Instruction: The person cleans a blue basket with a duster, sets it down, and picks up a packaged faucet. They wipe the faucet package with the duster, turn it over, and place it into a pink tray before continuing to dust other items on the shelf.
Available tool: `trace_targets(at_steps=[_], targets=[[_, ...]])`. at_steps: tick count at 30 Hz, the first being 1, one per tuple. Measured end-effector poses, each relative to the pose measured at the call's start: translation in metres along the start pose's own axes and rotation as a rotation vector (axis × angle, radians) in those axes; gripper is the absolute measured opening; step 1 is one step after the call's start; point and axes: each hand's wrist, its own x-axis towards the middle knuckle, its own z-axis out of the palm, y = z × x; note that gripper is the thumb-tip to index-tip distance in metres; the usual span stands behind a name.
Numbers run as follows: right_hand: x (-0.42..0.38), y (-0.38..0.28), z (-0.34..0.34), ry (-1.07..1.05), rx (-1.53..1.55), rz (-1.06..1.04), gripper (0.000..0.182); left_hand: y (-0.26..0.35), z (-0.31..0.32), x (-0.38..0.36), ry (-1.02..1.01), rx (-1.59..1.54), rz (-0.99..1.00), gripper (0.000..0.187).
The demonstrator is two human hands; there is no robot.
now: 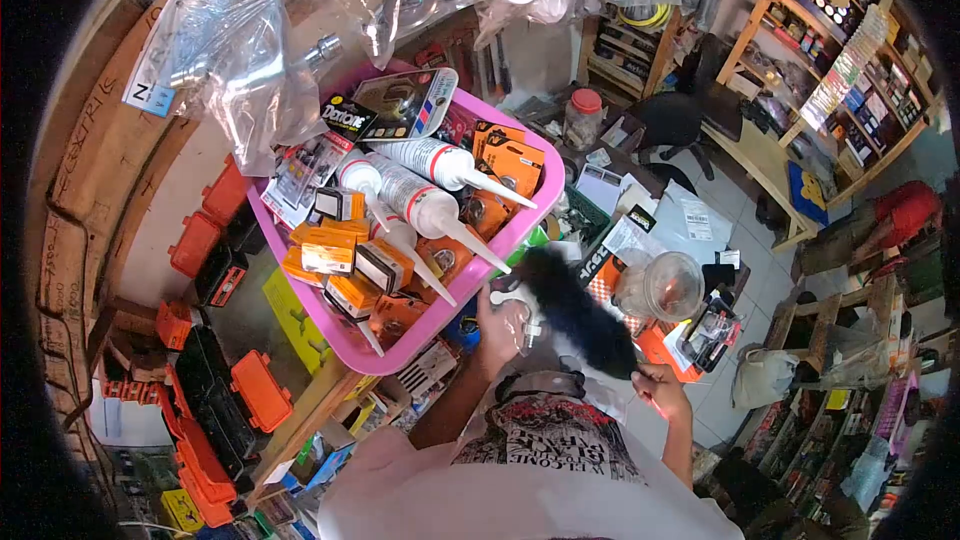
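Observation:
My right hand point(662, 392) is closed on the handle end of a fluffy black duster point(580, 310), whose bristles reach up and left, smeared by motion. Beside the bristle tip, my left hand point(498, 328) grips a shiny chrome tap point(527, 322) that seems to be in clear plastic. Part of the tap is hidden by the fingers and the duster. Just above my left hand is the rim of a pink tub point(420, 348). It holds white sealant tubes point(425, 205), small orange boxes point(328, 248) and blister packs point(405, 105).
Bagged chrome fittings point(400, 15) hang across the top. Orange toolboxes point(205, 460) stand at lower left. A cluttered desk with a clear jar point(672, 287) and a red-lidded jar point(584, 115) lies ahead. Wooden shelves point(800, 40) line the right side, and a tiled floor point(735, 205) shows between.

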Motion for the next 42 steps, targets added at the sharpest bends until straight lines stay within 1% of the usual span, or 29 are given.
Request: trace_targets(at_steps=[1, 2, 4, 5, 8, 9, 12, 13, 15, 16, 17, 18, 19, 20, 21, 23, 24, 25, 28, 29, 32, 33, 34, 36, 37, 38, 40, 41, 42], targets=[[-0.003, -0.005, 0.006, 0.028, 0.02, 0.038, 0.026, 0.002, -0.005, 0.0, -0.118, -0.027, -0.054, 0.069], [-0.004, -0.009, 0.009, 0.055, 0.038, 0.075, 0.026, -0.001, -0.006, 0.005, 0.071, 0.003, 0.025, 0.071], [0.004, 0.004, -0.004, -0.009, -0.028, 0.044, 0.026, -0.01, -0.005, 0.016, 0.451, 0.064, 0.18, 0.074], [0.008, 0.01, -0.009, -0.041, -0.059, 0.03, 0.026, -0.007, -0.012, 0.016, 0.281, 0.034, 0.113, 0.075], [0.016, 0.009, 0.003, 0.126, 0.088, -0.051, 0.025, 0.0, -0.042, 0.008, -0.216, -0.066, -0.092, 0.076], [0.012, -0.003, 0.01, 0.094, 0.177, -0.024, 0.026, -0.009, 0.015, 0.006, 0.272, 0.12, 0.032, 0.074], [0.01, 0.007, -0.004, -0.054, -0.049, 0.061, 0.027, -0.017, 0.001, 0.02, 0.233, 0.1, 0.173, 0.078], [0.012, 0.008, -0.005, -0.027, -0.041, -0.002, 0.026, -0.018, -0.034, 0.024, -0.021, -0.072, 0.148, 0.083], [0.014, 0.002, -0.004, 0.026, -0.025, -0.125, 0.024, -0.01, -0.038, 0.018, -0.071, -0.046, -0.001, 0.083], [0.016, -0.001, -0.001, 0.108, 0.057, -0.128, 0.022, -0.008, -0.04, 0.014, -0.093, -0.033, -0.077, 0.083], [0.015, -0.018, 0.009, 0.191, 0.14, -0.132, 0.021, -0.019, 0.029, 0.015, 0.139, 0.104, 0.007, 0.085], [0.015, -0.027, 0.014, 0.277, 0.221, -0.138, 0.021, -0.022, 0.028, 0.016, 0.109, 0.076, -0.024, 0.087], [0.022, -0.021, 0.009, 0.269, 0.2, -0.15, 0.023, -0.025, 0.029, 0.018, 0.075, 0.049, -0.052, 0.088], [0.022, -0.031, 0.011, 0.306, 0.225, -0.158, 0.024, -0.029, 0.029, 0.019, 0.042, 0.022, -0.08, 0.089], [0.026, -0.043, 0.018, 0.344, 0.252, -0.164, 0.024, -0.035, 0.027, 0.02, 0.104, 0.108, -0.077, 0.092], [0.038, -0.06, 0.031, 0.449, 0.241, -0.189, 0.028, -0.046, 0.028, 0.022, 0.077, 0.103, -0.164, 0.091], [0.043, -0.059, 0.03, 0.417, 0.234, -0.184, 0.027, -0.052, 0.028, 0.022, 0.063, 0.101, -0.207, 0.09], [0.048, -0.056, 0.029, 0.384, 0.228, -0.18, 0.027, -0.057, 0.011, 0.023, 0.11, 0.102, -0.221, 0.091], [0.054, -0.056, 0.025, 0.33, 0.204, -0.2, 0.026, -0.066, 0.006, 0.025, -0.02, -0.027, -0.291, 0.092], [0.054, -0.056, 0.025, 0.329, 0.202, -0.224, 0.027, -0.07, 0.035, 0.023, 0.077, 0.135, -0.272, 0.09], [0.046, -0.066, 0.021, 0.404, 0.125, -0.307, 0.027, -0.08, 0.011, 0.032, 0.258, 0.279, -0.253, 0.083], [0.041, -0.072, 0.02, 0.443, 0.088, -0.338, 0.027, -0.076, -0.004, 0.033, 0.333, 0.439, -0.337, 0.075], [0.039, -0.076, 0.019, 0.453, 0.047, -0.38, 0.025, -0.083, -0.017, 0.032, 0.309, 0.511, -0.326, 0.073], [0.033, -0.094, 0.02, 0.472, -0.035, -0.469, 0.021, -0.093, 0.004, 0.029, 0.254, 0.66, -0.3, 0.07], [0.02, -0.11, 0.021, 0.462, -0.1, -0.349, 0.013, -0.098, -0.007, 0.033, 0.203, 0.629, -0.331, 0.07], [0.028, -0.1, 0.018, 0.441, -0.148, -0.432, 0.011, -0.103, -0.003, 0.035, 0.193, 0.566, -0.31, 0.072], [0.05, -0.071, 0.012, 0.398, -0.241, -0.596, 0.021, -0.112, 0.009, 0.038, 0.174, 0.443, -0.273, 0.074], [0.019, -0.115, 0.034, 0.306, -0.192, -0.533, 0.03, -0.116, 0.014, 0.04, 0.238, 0.319, -0.255, 0.083], [0.021, -0.11, 0.044, 0.293, -0.126, -0.539, 0.031, -0.119, 0.004, 0.046, 0.175, 0.285, -0.238, 0.087]])
